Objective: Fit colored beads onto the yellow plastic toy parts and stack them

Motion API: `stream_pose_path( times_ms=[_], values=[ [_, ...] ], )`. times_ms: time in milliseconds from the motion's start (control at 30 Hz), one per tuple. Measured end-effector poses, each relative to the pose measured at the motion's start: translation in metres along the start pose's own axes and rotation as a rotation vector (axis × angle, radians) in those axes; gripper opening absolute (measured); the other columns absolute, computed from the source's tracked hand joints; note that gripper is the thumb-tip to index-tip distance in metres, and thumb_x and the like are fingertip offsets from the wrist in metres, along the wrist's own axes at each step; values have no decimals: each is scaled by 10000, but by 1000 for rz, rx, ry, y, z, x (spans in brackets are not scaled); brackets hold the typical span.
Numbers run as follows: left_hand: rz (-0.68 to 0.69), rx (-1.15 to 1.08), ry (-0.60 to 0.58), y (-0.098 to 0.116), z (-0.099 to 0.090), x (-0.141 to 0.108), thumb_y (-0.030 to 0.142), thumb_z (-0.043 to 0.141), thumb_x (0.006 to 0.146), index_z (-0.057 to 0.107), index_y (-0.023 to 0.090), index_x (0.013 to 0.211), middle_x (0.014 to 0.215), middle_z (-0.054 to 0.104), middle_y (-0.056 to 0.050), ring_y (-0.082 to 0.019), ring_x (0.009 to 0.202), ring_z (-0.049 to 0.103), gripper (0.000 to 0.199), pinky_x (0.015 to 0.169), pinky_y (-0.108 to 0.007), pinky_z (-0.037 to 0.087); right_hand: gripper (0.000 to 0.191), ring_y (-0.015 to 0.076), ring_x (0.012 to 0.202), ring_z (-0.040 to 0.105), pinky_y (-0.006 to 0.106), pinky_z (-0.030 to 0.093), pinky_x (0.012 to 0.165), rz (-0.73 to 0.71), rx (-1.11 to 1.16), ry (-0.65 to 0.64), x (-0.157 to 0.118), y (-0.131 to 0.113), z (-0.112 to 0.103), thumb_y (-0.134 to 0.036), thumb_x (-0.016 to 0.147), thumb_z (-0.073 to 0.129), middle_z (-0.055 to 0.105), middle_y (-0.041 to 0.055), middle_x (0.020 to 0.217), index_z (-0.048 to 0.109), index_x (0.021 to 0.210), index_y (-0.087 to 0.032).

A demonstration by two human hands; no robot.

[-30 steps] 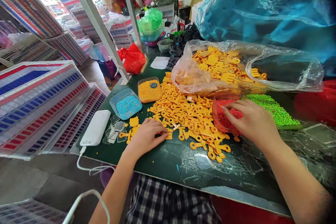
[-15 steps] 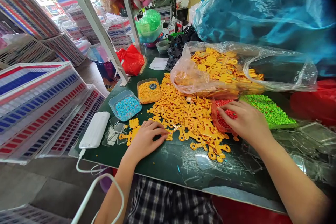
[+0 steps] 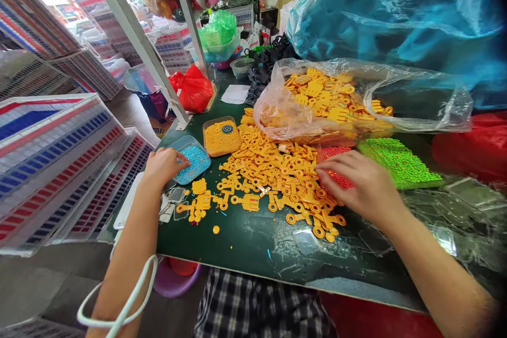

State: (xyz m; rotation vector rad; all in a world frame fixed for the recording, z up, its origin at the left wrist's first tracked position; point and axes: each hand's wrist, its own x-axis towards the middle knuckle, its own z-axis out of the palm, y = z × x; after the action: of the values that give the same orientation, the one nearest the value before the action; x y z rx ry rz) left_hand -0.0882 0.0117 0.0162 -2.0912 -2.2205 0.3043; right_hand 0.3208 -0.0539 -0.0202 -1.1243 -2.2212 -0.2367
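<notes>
At the tray of blue beads (image 3: 197, 161), my left hand (image 3: 160, 166) reaches in over the near left rim, fingers curled and tips at the beads. What those fingers hold, if anything, is too small to make out. My right hand (image 3: 358, 182) hovers over the tray of red beads (image 3: 335, 153), thumb and index tips close together by its left side; anything between them cannot be made out. Loose yellow plastic pieces (image 3: 273, 169) with ring ends form a heap between the hands. A flat yellow piece (image 3: 251, 202) lies at the heap's near left edge.
A tray of yellow beads (image 3: 222, 137) stands beside the blue one. Green beads (image 3: 400, 161) are at the right, near clear plastic cases (image 3: 471, 206). Behind the heap lies a clear bag (image 3: 317, 100) of yellow pieces. A white cable (image 3: 130, 301) loops by my left forearm.
My left hand has moved left and away from me, from the flat yellow pieces to the blue beads. My right hand stays over the red beads, shifted slightly.
</notes>
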Motion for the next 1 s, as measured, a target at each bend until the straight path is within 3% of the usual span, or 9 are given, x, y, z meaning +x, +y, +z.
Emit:
stream_pose_path(
  times_ms=[133, 233, 333, 467, 700, 1000],
  values=[
    [-8, 9, -49, 3, 3, 6, 403, 614, 845, 784, 219, 925, 991, 742, -132, -376, 1082, 594, 263, 885, -461, 420, 224, 162, 783, 571, 298, 398, 696, -211, 311, -332, 4, -44, 0, -300, 970, 503, 673, 33, 834, 677, 862, -210],
    [-11, 0, -25, 6, 1, 4, 413, 606, 851, 781, 197, 935, 994, 741, -144, -386, 1084, 590, 291, 886, -474, 415, 178, 164, 798, 560, 301, 380, 715, -229, 361, -478, 2, -63, 9, -304, 948, 559, 669, 26, 829, 690, 875, -209],
    [-32, -24, 7, 8, -1, 0, 421, 588, 858, 774, 191, 963, 1007, 741, -139, -389, 1088, 581, 314, 892, -483, 410, 156, 170, 827, 549, 304, 360, 721, -209, 361, -507, -2, -67, 20, -310, 937, 584, 675, 23, 865, 707, 918, -216],
    [-72, -77, 78, 5, 1, -5, 420, 586, 851, 771, 205, 940, 1015, 740, -121, -391, 1088, 575, 297, 895, -496, 403, 203, 156, 781, 520, 297, 325, 687, -222, 379, -522, -4, -66, 29, -312, 945, 569, 662, 5, 808, 721, 830, -243],
    [-45, -157, 157, -5, 21, 1, 416, 619, 827, 772, 209, 848, 850, 732, -132, -402, 1003, 596, 258, 850, -555, 412, 226, 152, 765, 528, 300, 327, 684, -175, 382, -537, -4, -74, 32, -315, 947, 563, 659, -5, 793, 719, 794, -258],
    [14, -67, 164, -6, 34, 9, 401, 564, 826, 746, 222, 766, 830, 743, -111, -369, 978, 615, 263, 813, -477, 443, 165, 155, 770, 548, 282, 360, 677, -115, 379, -618, 0, -84, 31, -248, 935, 572, 640, 16, 824, 678, 812, -220]
  ],
)
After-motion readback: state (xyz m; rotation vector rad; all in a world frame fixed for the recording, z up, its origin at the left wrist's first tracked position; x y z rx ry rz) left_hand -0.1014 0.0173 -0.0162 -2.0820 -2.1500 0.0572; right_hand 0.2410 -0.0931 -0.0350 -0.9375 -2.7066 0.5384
